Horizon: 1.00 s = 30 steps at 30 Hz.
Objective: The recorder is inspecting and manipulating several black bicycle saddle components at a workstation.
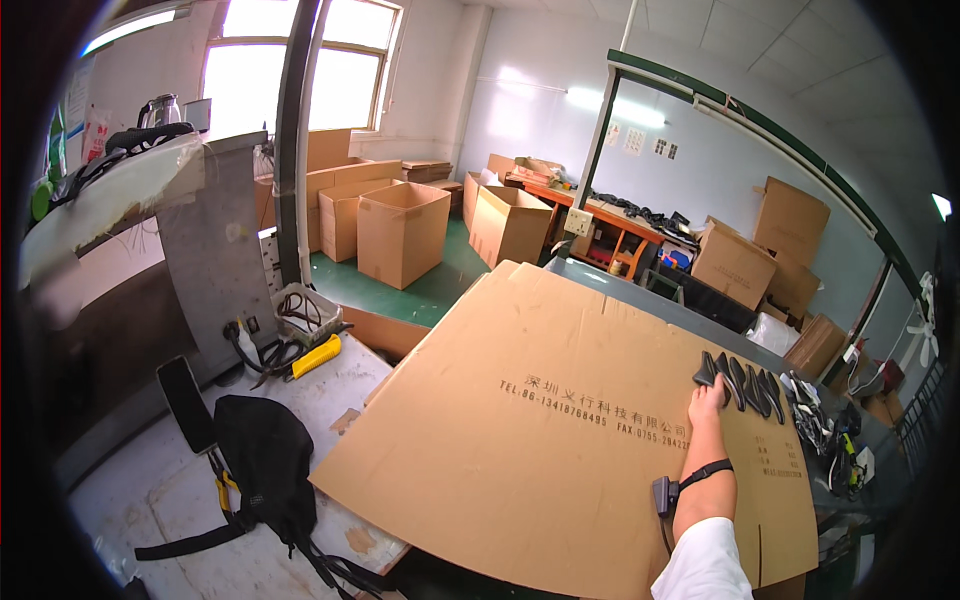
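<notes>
Cardboard dominates the scene: a large flat brown sheet (560,430) is laid across a desk (250,520), its near corner and left edge overhanging the pale, scuffed desk top, its far corner pointing toward a green floor (420,290). Open room is left on most of the sheet; only its right part is occupied. There, a row of dark curved plastic pieces (745,382) is set out, and the right hand (708,405) is seen laid against the left end of the row, fingers reaching onto the nearest piece. Whether the fingers are pressed flat or closed around that piece cannot be told. The forearm is stretched forward from the lower edge, a black strap with a small device (668,492) worn near the wrist, a white sleeve cut off by the frame. The left hand is not seen.

To the left of the sheet, a black bag (265,455) with loose straps is spread on the desk, beside a dark phone-like slab (185,402) and a yellow tool (318,355). Open cardboard boxes (402,232) are stacked on the floor beyond. More dark parts at the right rim (820,420) are too bent by the lens to be made out.
</notes>
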{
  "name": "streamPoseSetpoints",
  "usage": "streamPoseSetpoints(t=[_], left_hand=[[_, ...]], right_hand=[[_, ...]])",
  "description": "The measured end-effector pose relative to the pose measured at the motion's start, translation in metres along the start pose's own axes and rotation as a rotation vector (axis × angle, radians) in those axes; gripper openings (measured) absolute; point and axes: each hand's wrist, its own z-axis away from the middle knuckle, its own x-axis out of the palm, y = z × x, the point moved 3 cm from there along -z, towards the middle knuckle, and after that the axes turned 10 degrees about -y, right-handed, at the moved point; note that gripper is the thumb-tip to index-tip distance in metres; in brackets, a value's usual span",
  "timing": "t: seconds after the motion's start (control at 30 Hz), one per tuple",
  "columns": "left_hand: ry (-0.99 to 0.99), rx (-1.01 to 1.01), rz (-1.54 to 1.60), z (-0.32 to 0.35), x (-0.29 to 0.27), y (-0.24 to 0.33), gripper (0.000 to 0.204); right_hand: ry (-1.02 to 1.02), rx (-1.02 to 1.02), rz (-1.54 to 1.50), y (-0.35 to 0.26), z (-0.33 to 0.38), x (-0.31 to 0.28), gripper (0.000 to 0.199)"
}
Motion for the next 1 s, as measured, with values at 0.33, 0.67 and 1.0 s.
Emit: streamPoseSetpoints(t=[0.33, 0.67, 1.0], left_hand=[[-0.083, 0.054, 0.127, 0.003, -0.001, -0.003, 0.023], [-0.25, 0.019, 0.66, 0.005, -0.013, -0.03, 0.015], [-0.517, -0.1, 1.412, -0.015, -0.024, -0.006, 0.049]], right_hand=[[-0.431, -0.913, 0.975, -0.011, 0.202, 0.171, 0.051], [-1.1, 0.176, 0.037, 0.024, 0.481, 0.361, 0.057], [-2.123, 1.18, 0.405, 0.16, 0.746, 0.352, 0.06]])
